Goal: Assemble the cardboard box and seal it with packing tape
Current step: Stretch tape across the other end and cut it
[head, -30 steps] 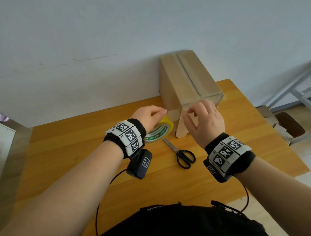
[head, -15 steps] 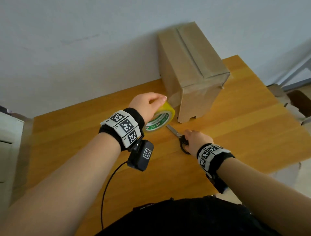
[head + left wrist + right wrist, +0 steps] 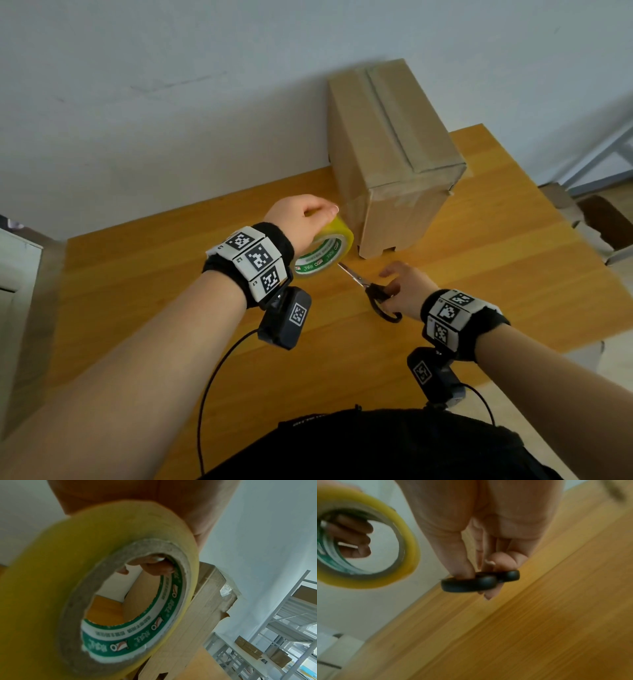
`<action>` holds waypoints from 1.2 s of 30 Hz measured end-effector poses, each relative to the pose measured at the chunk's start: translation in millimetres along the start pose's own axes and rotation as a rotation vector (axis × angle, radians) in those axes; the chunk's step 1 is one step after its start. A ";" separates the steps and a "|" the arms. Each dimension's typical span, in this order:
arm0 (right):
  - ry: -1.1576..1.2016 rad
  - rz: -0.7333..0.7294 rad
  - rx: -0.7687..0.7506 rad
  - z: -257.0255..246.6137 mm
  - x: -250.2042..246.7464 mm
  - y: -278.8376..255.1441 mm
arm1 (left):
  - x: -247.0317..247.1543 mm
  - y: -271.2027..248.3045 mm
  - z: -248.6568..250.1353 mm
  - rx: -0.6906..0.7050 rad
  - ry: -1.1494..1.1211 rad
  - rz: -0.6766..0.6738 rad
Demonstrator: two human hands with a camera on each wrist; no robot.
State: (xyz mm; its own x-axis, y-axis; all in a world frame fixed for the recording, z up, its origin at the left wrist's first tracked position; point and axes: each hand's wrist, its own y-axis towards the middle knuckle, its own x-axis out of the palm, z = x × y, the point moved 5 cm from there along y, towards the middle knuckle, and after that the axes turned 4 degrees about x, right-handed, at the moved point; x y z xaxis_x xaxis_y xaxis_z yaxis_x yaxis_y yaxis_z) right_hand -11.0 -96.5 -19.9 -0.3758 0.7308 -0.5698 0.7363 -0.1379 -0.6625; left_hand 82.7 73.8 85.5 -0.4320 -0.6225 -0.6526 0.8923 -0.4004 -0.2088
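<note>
A tall brown cardboard box (image 3: 394,150) stands at the table's far edge, its top flaps closed with clear tape running down its near face (image 3: 205,608). My left hand (image 3: 305,219) grips a yellow tape roll (image 3: 325,250) with a green-printed core (image 3: 120,588), fingers hooked through the core, just left of the box. The roll (image 3: 368,540) also shows in the right wrist view. My right hand (image 3: 400,287) has its thumb and fingers in the black handles of the scissors (image 3: 373,291) (image 3: 479,581), blades pointing toward the roll.
The wooden table (image 3: 171,291) has the white wall right behind it. A white cabinet (image 3: 13,274) stands at the left. At the right are a metal shelf frame (image 3: 603,154) (image 3: 283,615) and folded cardboard on the floor (image 3: 596,219).
My right hand left the box's front, dropped to the table and took hold of the scissors' handles. The left hand kept the tape roll beside the box.
</note>
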 end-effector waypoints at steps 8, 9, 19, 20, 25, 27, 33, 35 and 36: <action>0.151 -0.020 -0.066 16.1 -6.1 -11.0 | -3.0 5.9 0.0 0.031 0.062 -0.016; 0.151 -0.018 -0.083 15.3 -8.0 -12.9 | -3.8 6.4 0.3 0.037 0.068 -0.012; 0.240 -0.060 -0.186 -2.4 -11.3 -26.7 | -5.7 4.6 1.3 0.054 0.089 0.011; 0.253 -0.059 -0.190 -5.2 -11.0 -27.7 | -5.7 4.1 1.5 0.055 0.088 0.014; 0.353 -0.038 -0.208 -19.8 -13.0 -38.2 | -5.1 2.4 2.0 0.061 0.087 0.019; 0.385 -0.025 -0.217 -25.2 -14.9 -42.6 | -5.5 2.1 2.4 0.063 0.095 0.026; 0.453 0.046 -0.205 -33.0 -22.2 -44.5 | -6.6 1.7 4.8 0.063 0.099 0.037; 0.461 0.065 -0.194 -33.1 -23.7 -44.5 | -6.5 1.7 5.1 0.065 0.097 0.032; 0.466 0.069 -0.193 -32.8 -23.8 -44.5 | -6.2 1.9 5.0 0.064 0.097 0.027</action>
State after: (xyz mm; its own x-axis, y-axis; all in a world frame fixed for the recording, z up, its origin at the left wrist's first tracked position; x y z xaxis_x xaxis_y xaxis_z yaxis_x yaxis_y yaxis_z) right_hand -16.3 -85.8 39.0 -0.0644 0.9510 -0.3024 0.8573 -0.1023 -0.5045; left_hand 86.4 73.5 92.7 -0.3901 -0.5670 -0.7255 0.8919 -0.4283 -0.1449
